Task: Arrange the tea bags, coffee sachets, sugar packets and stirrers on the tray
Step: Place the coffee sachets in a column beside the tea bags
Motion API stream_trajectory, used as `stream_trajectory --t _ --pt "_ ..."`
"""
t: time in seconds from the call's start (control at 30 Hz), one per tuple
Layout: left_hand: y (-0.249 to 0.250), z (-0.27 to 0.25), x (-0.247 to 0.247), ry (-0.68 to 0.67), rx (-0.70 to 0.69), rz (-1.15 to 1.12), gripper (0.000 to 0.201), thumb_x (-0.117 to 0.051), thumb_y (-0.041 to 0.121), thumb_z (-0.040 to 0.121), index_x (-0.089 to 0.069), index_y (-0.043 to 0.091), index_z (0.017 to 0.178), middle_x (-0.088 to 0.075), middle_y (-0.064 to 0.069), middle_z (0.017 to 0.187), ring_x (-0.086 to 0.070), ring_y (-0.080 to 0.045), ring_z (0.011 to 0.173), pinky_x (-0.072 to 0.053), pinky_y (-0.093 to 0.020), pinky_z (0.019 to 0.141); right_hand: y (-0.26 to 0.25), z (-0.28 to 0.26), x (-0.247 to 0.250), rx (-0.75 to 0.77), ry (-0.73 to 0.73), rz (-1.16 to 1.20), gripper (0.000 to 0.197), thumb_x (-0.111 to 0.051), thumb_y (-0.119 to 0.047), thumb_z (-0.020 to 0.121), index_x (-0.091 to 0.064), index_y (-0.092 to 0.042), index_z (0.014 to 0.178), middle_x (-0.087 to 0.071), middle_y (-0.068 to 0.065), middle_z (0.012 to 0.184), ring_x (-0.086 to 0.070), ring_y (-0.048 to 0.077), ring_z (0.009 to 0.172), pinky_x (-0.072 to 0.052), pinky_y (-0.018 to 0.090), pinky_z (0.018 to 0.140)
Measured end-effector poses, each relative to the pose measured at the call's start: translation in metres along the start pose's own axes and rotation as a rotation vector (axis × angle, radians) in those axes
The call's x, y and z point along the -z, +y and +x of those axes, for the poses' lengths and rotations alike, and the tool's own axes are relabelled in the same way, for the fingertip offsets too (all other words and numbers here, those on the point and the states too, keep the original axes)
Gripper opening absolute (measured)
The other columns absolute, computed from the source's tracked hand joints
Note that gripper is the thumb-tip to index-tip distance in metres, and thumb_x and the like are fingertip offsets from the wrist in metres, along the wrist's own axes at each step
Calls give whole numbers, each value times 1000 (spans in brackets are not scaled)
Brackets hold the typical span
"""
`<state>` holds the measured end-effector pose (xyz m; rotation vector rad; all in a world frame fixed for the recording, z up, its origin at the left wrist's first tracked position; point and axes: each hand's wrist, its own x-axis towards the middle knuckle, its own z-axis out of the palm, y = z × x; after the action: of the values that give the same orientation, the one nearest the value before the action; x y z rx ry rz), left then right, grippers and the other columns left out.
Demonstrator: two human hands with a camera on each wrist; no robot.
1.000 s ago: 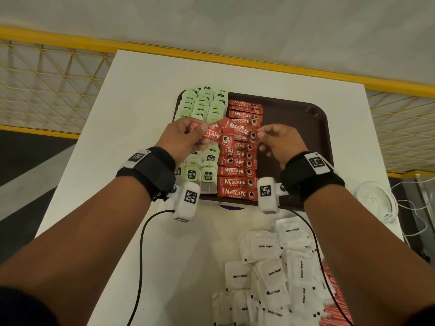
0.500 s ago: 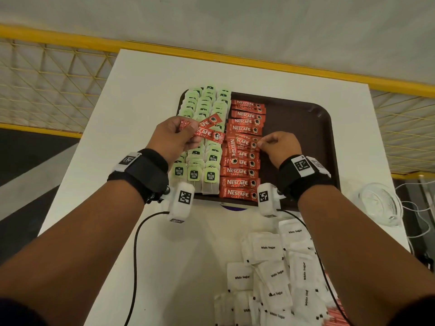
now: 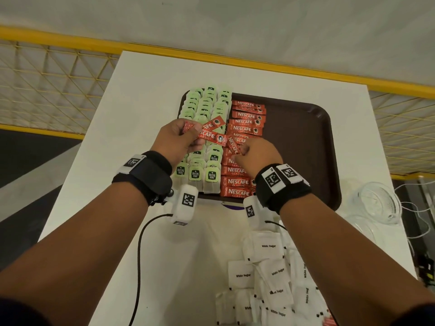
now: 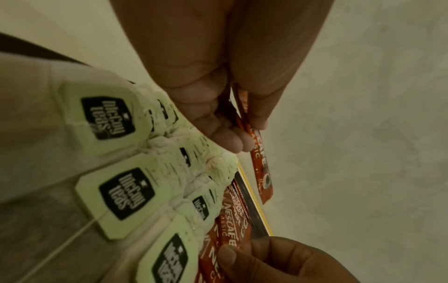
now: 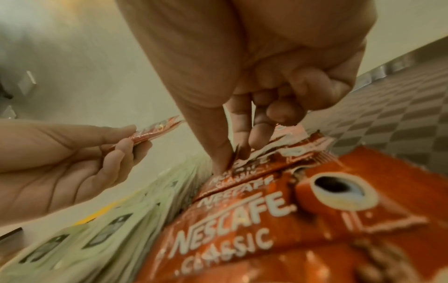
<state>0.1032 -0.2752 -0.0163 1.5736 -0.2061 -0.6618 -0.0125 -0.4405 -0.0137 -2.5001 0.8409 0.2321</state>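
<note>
A brown tray (image 3: 306, 137) holds three columns of green tea bags (image 3: 207, 107) on its left and one column of red coffee sachets (image 3: 247, 123) beside them. My left hand (image 3: 195, 137) hovers over the tea bags and grips a few loose coffee sachets (image 3: 211, 136), seen edge-on as the held sachets (image 4: 261, 172). My right hand (image 3: 240, 150) is down on the sachet column, thumb and forefinger pinching the left end of one tilted sachet (image 3: 233, 144); the pinched sachet (image 5: 244, 162) lies on the row. White sugar packets (image 3: 268, 278) lie heaped on the table near me.
The tray's right half (image 3: 294, 165) is bare brown surface. A clear glass bowl (image 3: 376, 203) and white cables sit on the table to the right. A black cable (image 3: 138, 255) runs from my left wrist. A yellow railing (image 3: 282, 69) borders the table's far edge.
My hands have parted: the left one pulled back to the left with its bundle of sachets, while the right one dropped onto the sachet column with one sachet and pinches its left end.
</note>
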Motion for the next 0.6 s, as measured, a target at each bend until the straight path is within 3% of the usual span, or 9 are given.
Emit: stream_trajectory --t 0.13,0.27,0.33,0.43,0.6 --pt "1 0 4 13 5 2 20 -59 23 97 -65 9 109 -71 -4 89 -67 -11 76 -57 -23 69 4 4 7 -58 36 153 17 -66 -35 89 -66 -20 80 -65 -3 90 -60 14 83 -52 33 79" --pt "2 0 5 18 3 -5 23 -60 23 96 -65 7 112 -71 -3 87 -67 -10 75 -58 -24 71 12 19 32 -101 123 193 13 -58 -23 95 -64 -22 84 -66 -1 93 -60 15 82 -47 30 75" --pt "2 0 5 11 -3 -6 24 -59 23 96 -64 6 113 -70 -3 86 -67 -9 75 -59 -24 72 14 34 46 -121 72 130 15 -52 -17 97 -68 -15 100 -67 8 108 -62 23 96 -48 32 83" --pt "0 1 5 4 -7 9 23 -59 24 96 -65 8 112 -70 -2 85 -66 -9 74 -58 -24 71 13 53 57 -178 -164 20 31 -48 -17 101 -61 -11 128 -57 15 134 -54 30 122 -41 39 106" --pt "0 4 5 15 -12 38 16 -59 23 97 -64 11 107 -70 -1 87 -66 -9 72 -57 -25 68 14 60 51 -149 -127 -14 23 -55 -18 97 -69 -12 115 -62 10 126 -57 28 116 -44 38 103"
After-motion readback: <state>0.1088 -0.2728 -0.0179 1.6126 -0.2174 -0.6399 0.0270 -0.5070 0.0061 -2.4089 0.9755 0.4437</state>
